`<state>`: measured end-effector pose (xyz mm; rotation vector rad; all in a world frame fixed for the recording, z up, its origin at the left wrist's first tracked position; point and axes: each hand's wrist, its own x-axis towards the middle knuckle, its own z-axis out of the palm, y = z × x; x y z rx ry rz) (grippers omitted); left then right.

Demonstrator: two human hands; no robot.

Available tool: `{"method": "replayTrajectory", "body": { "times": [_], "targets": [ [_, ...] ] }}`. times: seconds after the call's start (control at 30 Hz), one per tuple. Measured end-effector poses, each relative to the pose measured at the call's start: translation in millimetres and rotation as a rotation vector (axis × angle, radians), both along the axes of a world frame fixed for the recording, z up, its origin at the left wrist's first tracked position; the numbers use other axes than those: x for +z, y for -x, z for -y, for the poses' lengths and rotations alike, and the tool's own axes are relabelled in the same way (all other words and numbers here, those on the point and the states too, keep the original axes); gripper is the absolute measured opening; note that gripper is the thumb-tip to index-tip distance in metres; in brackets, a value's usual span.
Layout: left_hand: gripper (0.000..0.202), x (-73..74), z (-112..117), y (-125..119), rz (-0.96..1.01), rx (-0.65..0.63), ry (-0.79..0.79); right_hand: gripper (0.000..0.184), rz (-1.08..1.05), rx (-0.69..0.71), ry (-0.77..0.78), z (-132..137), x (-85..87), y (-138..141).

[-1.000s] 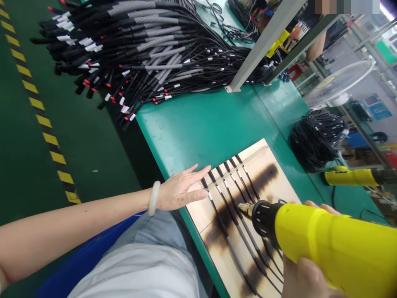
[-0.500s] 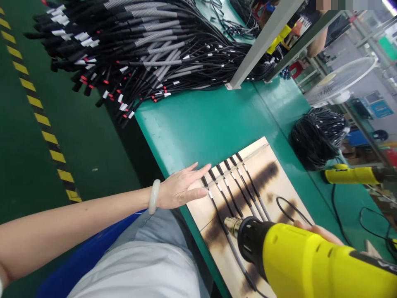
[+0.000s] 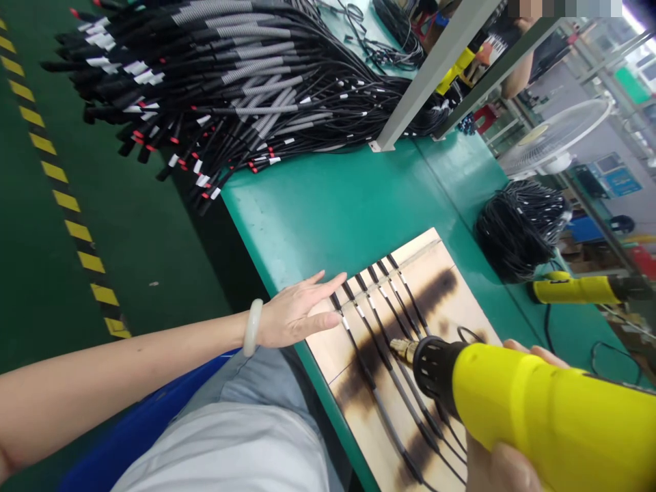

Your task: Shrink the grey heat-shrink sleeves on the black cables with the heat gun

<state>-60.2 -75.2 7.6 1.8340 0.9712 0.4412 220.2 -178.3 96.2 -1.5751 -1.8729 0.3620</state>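
Note:
Several black cables with grey sleeves and small white labels lie side by side across a scorched wooden board. My left hand rests at the board's near left corner, fingers stretched out beside the cable ends; a pale bangle circles the wrist. In my right hand is a yellow heat gun, its fingers wrapped round the grip and partly hidden by the body. The brass nozzle points left, over the middle cables and a dark burnt band. Its body covers the board's lower right part.
A large pile of black cables overhangs the green table at the upper left. Grey metal posts stand behind. To the right are a cable bundle, another yellow heat gun and a fan. Another person's arm shows far back.
The heat gun in my right hand has moved right and slightly up, its nozzle shifting from the nearest cable towards the middle ones. My left hand has stayed almost still.

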Motion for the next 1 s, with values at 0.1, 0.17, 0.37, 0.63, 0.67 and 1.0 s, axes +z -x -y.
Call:
{"method": "replayTrajectory", "body": {
  "times": [0.1,0.17,0.37,0.63,0.67,1.0],
  "targets": [
    [0.084,0.6,-1,1,-0.006,-0.008,0.0,0.041,-0.037,-0.033,-0.045,-12,-5.7,-6],
    [0.084,1.1,0,1,-0.01,-0.009,0.002,0.041,-0.059,-0.055,-0.064,-16,-8.1,-9],
    [0.086,1.9,0,-1,-0.009,0.019,-0.001,0.046,-0.123,-0.088,-0.106,-5,-20.1,-12],
    [0.077,-11.1,-7,5,0.002,-0.004,-0.082,0.056,-0.243,-0.219,-0.166,-4,-21.2,-31],
    [0.075,-12.5,-8,6,0.009,-0.004,-0.093,0.057,-0.252,-0.258,-0.196,-4,-17.1,-39],
    [0.062,-22.4,-25,3,0.194,0.114,-0.157,0.049,-0.474,-0.619,-0.658,-13,-1.5,-91]
  ]
}}
